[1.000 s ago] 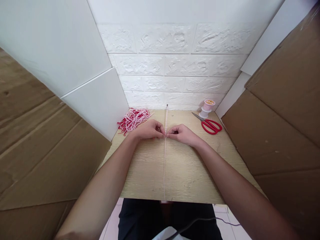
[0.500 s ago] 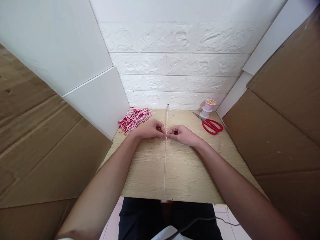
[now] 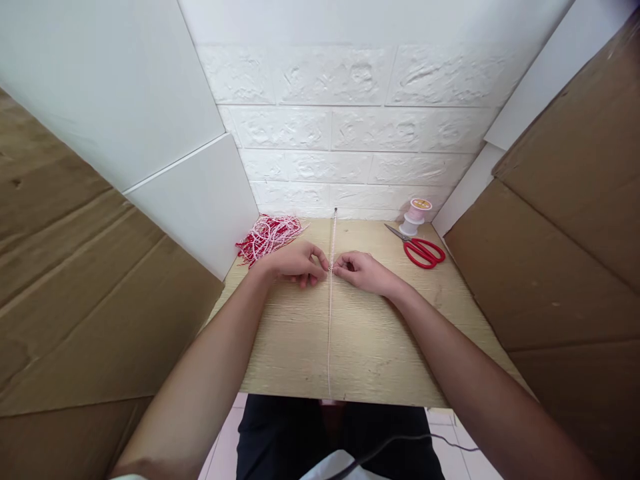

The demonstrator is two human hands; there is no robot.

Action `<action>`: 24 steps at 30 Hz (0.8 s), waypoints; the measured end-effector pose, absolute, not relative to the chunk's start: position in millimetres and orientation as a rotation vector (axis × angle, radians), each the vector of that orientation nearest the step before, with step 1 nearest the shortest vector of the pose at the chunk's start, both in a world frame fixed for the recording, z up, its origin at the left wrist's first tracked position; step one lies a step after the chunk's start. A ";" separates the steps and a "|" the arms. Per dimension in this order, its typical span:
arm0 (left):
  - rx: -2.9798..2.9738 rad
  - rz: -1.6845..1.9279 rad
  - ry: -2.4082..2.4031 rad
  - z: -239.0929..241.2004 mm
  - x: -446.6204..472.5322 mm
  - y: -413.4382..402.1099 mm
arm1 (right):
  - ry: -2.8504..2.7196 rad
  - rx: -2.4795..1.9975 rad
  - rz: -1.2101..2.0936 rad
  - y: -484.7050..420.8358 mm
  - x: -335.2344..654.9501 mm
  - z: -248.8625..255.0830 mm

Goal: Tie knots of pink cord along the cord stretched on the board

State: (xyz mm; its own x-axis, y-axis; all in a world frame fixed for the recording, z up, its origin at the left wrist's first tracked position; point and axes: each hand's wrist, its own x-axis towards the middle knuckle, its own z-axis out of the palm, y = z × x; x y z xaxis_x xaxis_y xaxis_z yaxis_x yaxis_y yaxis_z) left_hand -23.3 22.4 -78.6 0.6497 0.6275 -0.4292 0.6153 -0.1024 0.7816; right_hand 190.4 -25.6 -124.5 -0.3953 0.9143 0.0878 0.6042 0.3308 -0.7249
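A thin pale pink cord [image 3: 329, 333] runs taut down the middle of a light wooden table [image 3: 380, 340], from a pin at the back wall to the front edge. My left hand [image 3: 294, 262] and my right hand [image 3: 363, 270] rest on the tabletop on either side of the cord, about a third of the way from the wall. Both pinch it with thumb and fingertips at the same spot, fingers curled. What lies between the fingertips is too small to make out.
A heap of red and pink cord pieces [image 3: 267, 237] lies at the back left. Red-handled scissors [image 3: 419, 250] and a pink thread spool [image 3: 416, 215] sit at the back right. Cardboard panels [image 3: 565, 247] wall in both sides; white brick wall behind.
My left hand's fingers have shifted slightly, loosening their curl near the cord. Both hands otherwise stay at the same spot.
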 end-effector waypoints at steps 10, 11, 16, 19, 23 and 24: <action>1.857 -0.027 1.000 -80.7 -12.0 15.5 | -2.105 -1.324 0.867 -24.3 189.6 -129.3; 1.864 -0.029 1.000 -80.5 -12.0 15.3 | -2.102 -1.326 0.871 -24.6 189.5 -128.5; 1.896 -0.016 0.995 -78.6 -12.7 13.4 | -2.095 -1.347 0.880 -26.0 188.8 -124.3; 1.898 0.004 0.981 -78.4 -13.5 13.3 | -2.085 -1.341 0.884 -25.7 188.9 -124.2; 1.894 0.021 0.973 -79.9 -16.0 15.4 | -2.069 -1.339 0.887 -25.5 188.8 -126.1; 1.889 0.029 0.976 -80.5 -16.8 16.3 | -2.062 -1.342 0.885 -25.7 188.4 -126.5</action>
State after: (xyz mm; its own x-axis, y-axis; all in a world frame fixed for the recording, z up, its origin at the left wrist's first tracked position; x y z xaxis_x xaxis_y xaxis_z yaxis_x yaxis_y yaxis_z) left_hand -16.8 16.3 -80.5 0.6782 0.6342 -0.3712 0.6109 -0.2058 0.7645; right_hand 188.4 -25.7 -126.5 -0.3732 0.9249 0.0730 0.5845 0.2955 -0.7557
